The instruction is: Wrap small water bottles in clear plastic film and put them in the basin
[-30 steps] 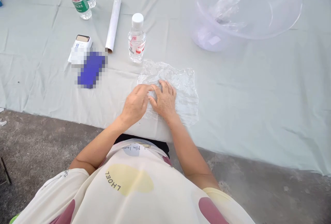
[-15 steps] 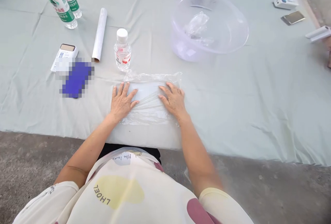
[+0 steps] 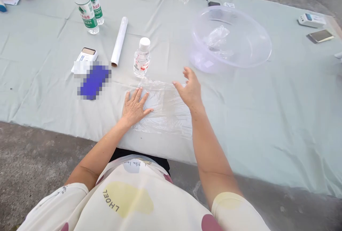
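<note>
At the far left, two tall bottles [image 3: 88, 15] of clear plastic stand side by side, green-labelled. Nearer lies a flat white case [image 3: 87, 56] with rounded corners, beside a pixelated blue-violet object [image 3: 96, 81]. Then comes a smooth, glossy white roll [image 3: 119, 42], its brown core showing at the near end, and a small capped bottle [image 3: 142, 58].

Nearer, the left hand [image 3: 133, 109] rests flat, fingers spread, gripping nothing, on the left side of a clear plastic film [image 3: 167, 108]. The film lies on the pale cloth [image 3: 253, 117] at the near edge, just in front of the small bottle. Judging by its lie, the spreading out is largely done; the flattening is incomplete: fine creases cross the thin, shiny sheet and its far left corner is crumpled. The right hand [image 3: 191, 89] hovers by its far right corner, fingers parted and seemingly empty; contact is unclear. Farther right stands a round translucent lilac basin [image 3: 256, 58] containing crumpled clear plastic [image 3: 217, 37].
</note>
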Demonstrator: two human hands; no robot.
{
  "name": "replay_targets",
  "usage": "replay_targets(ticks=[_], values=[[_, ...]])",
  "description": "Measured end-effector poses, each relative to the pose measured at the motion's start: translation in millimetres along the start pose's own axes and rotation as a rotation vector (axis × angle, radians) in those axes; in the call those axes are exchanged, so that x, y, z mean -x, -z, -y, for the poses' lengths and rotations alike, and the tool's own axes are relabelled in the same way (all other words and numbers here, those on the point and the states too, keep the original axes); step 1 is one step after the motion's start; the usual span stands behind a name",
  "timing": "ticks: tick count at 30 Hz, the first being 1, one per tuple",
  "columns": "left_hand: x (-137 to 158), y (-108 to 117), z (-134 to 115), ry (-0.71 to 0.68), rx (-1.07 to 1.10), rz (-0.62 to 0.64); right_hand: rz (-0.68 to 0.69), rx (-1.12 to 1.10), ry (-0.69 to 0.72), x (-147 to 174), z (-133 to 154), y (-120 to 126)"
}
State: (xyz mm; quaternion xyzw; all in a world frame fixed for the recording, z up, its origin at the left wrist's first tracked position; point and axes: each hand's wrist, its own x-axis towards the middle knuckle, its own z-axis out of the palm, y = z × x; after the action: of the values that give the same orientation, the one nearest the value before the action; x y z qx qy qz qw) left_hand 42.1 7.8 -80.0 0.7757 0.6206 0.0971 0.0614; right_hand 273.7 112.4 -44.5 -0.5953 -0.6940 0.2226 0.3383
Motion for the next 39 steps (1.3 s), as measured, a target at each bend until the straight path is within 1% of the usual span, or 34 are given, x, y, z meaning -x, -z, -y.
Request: replay_targets(ticks=[2,5,7,9,11,12,14,16,18,20,23,25,30,33,36,38,39], values=[[0.5,-0.7,0.4,0.004,0.0,0.001,0.118,-0.12,0.068,-17.8,34.4,-36.0],[0.8,-2.5,1.5,0.017,0.009,-0.002,0.212,-0.266,0.062,-43.7,68.5,-85.1],[0.6,-3.4,2.3,0.022,0.015,0.004,0.231,-0.319,0.02,-57.6,79.3,-107.3],[0.1,-3.8,2.8,0.027,0.018,0.016,0.218,-0.327,-0.015,-65.6,83.7,-117.1],[-0.4,-3.7,3.1,0.036,0.025,0.024,0.164,-0.344,-0.016,-64.2,85.5,-112.8],[-0.6,-3.5,3.2,0.039,0.031,0.027,0.129,-0.379,-0.003,-59.2,86.2,-105.6],[-0.8,-2.8,3.3,0.038,0.05,0.029,0.089,-0.483,0.015,-40.5,88.0,-83.8],[-0.8,-1.7,3.4,0.029,0.072,0.03,0.139,-0.586,-0.03,-12.4,88.7,-58.1],[-0.6,-0.5,3.5,0.026,0.097,0.029,0.258,-0.656,-0.156,19.5,85.9,-37.2],[-0.5,0.2,3.7,0.036,0.121,0.029,0.35,-0.709,-0.297,49.3,78.2,-26.8],[-0.6,0.2,3.7,0.052,0.146,0.039,0.429,-0.771,-0.446,80.2,62.7,-29.5],[-0.9,0.5,3.5,0.054,0.154,0.057,0.465,-0.786,-0.492,89.3,55.6,-35.6],[-3.8,9.2,5.6,0.053,0.172,0.151,0.51,-0.682,-0.553,87.5,53.3,-41.0],[-8.3,21.4,12.2,0.038,0.188,0.232,0.522,-0.604,-0.569,85.0,53.5,-41.4],[-14.8,35.8,22.9,-0.01,0.21,0.301,0.511,-0.518,-0.563,85.5,54.8,-43.4],[-18.3,44.2,30.1,-0.005,0.259,0.309,0.493,-0.433,-0.552,86.5,59.0,-44.9],[-19.0,47.6,32.9,0.014,0.291,0.293,0.478,-0.373,-0.543,87.0,62.3,-45.6]])
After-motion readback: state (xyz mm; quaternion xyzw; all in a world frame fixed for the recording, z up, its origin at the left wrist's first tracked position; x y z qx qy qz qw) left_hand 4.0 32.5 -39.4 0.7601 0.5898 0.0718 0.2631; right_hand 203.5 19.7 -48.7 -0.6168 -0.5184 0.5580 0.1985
